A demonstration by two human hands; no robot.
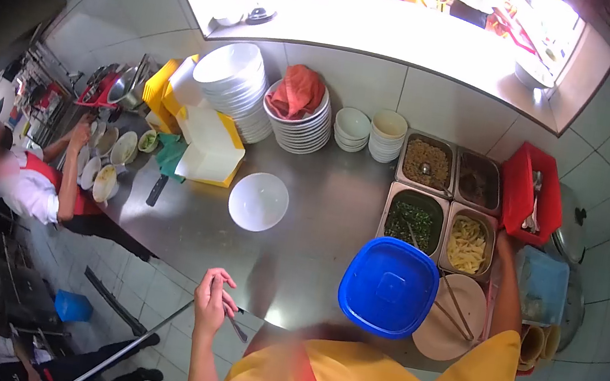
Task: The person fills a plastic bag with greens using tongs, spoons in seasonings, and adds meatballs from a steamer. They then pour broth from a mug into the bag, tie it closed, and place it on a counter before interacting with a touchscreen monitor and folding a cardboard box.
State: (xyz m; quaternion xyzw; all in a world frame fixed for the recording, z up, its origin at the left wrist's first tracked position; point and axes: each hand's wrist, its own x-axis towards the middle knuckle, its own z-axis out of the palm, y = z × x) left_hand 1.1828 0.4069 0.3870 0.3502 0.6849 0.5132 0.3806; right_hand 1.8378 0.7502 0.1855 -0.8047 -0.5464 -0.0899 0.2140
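My left hand (212, 299) is raised in front of the steel counter (314, 232), its fingers curled around what looks like a thin metal utensil (239, 330). My right hand (505, 245) reaches to the front edge of the red basket (533, 187), beside the tray of pale yellow strips (467, 244); its fingers are mostly hidden. Metal cutlery (533, 199) lies in the basket. A white bowl (258, 201) stands alone at mid-counter. Nearer to me are a blue lid or container (388, 287) and a beige plate (443, 328) with long utensils across it.
Stacked white bowls (230, 83), a red cloth (298, 94), an open yellow box (208, 147) and a knife (156, 190) occupy the counter's back and left. Trays hold minced food (427, 162) and chopped greens (413, 222). A co-worker (35, 184) handles bowls at left.
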